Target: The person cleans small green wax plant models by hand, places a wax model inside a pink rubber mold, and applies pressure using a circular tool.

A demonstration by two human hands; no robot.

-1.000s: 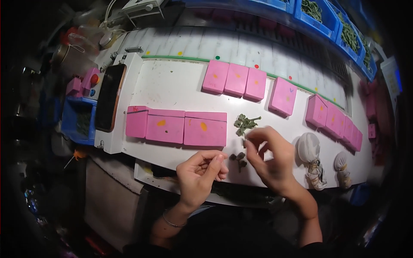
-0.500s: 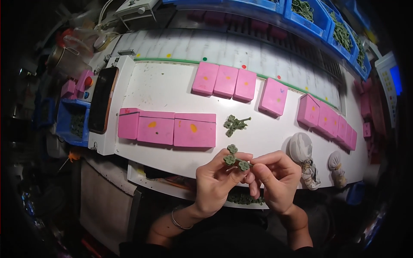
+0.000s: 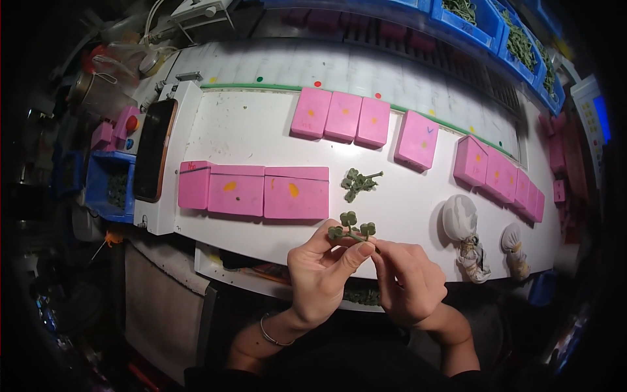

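My left hand (image 3: 321, 277) pinches a green piece with flower-shaped clusters on a branched stem (image 3: 350, 228), thumb across its stem. My right hand (image 3: 411, 282), fingers curled, grips the lower stem beside the left thumb. A similar green sprig cluster (image 3: 358, 184) lies on the white table (image 3: 255, 130) just beyond the hands. Left of it stand pink blocks in a row (image 3: 295, 196), with dark lines across them. More pink blocks lie at the back (image 3: 344, 116) and right (image 3: 499, 175). To the right of my hands lie two white cloth-wrapped bundles (image 3: 459, 219) (image 3: 513, 243).
Blue bins (image 3: 467, 29) of green pieces line the upper right; another blue bin (image 3: 106, 183) sits left. A dark phone (image 3: 154, 150) rests on the left fixture. A white panel with a blue screen (image 3: 588, 111) stands right. A tray (image 3: 225, 258) shows below the table edge.
My right hand has come down and inward from the table to join my left, and the sprig from near the edge is up between both hands. Since half a second ago it has tilted and risen slightly.
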